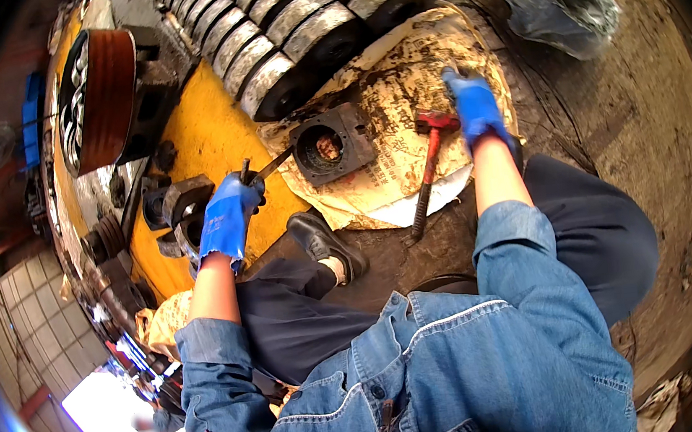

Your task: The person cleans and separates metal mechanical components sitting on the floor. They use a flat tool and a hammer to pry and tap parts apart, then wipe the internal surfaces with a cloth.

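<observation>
My left hand (229, 213), in a blue rubber glove, is closed round a dark tool with a flat, narrow metal blade (276, 163). The blade points right, its tip by the left edge of a square, greasy metal housing (312, 169). Brownish residue shows inside the housing's round bore, and the block lies on a stained, pale yellow sack (408, 167). Over the sack's right side reaches my right hand (479, 105), also blue-gloved, its fingers stretched away from me and darkened at the tips. Just left of it lies a red-headed hammer (427, 169), its black grip toward me.
Rows of heavy cylindrical metal parts (262, 60) stand behind the sack. Left lie a large brown-rimmed ring part (108, 100) and several dark metal pieces (180, 206) on a yellow sheet (206, 129). A clear plastic bag (555, 0) sits at the far right.
</observation>
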`<state>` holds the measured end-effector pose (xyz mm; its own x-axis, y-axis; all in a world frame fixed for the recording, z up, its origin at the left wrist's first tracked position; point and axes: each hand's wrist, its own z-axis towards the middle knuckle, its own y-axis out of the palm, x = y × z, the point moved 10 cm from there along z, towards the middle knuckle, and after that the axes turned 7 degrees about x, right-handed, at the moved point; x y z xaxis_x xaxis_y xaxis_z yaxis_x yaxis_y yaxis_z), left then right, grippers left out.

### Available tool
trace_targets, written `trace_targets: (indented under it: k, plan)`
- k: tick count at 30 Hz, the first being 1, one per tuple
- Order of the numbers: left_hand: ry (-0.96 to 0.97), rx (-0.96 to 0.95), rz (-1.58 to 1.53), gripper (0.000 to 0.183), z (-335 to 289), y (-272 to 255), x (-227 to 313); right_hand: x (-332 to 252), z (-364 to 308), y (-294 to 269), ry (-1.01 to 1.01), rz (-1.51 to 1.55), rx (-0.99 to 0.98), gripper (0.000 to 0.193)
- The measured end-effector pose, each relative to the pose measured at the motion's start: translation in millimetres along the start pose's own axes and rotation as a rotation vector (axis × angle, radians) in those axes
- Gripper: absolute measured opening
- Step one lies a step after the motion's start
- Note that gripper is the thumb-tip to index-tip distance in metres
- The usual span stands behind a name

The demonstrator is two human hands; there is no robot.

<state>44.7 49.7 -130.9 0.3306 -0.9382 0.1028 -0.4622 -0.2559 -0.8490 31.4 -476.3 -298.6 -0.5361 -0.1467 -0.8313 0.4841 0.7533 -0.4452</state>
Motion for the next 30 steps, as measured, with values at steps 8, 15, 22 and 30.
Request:
trace_targets:
  k: [8,15,22,30]
  plan:
    - [0.043,0.006,0.084,0.038,-43.0,-17.9,53.7,-69.1,-114.4,118.9,0.282,0.336,-0.659,0.096]
    - [0.327,0.143,0.24,0.025,-74.9,-22.7,108.5,-217.1,-322.3,46.0,-1.001,0.283,-0.622,0.05]
    - [0.964,0.372,0.388,0.025,-166.7,8.6,206.0,-130.5,-260.3,84.5,0.165,0.806,-0.794,0.036]
    - [0.513,0.245,0.22,0.037,-112.4,-20.7,164.0,-42.0,-172.1,6.0,0.234,-0.299,-0.513,0.041]
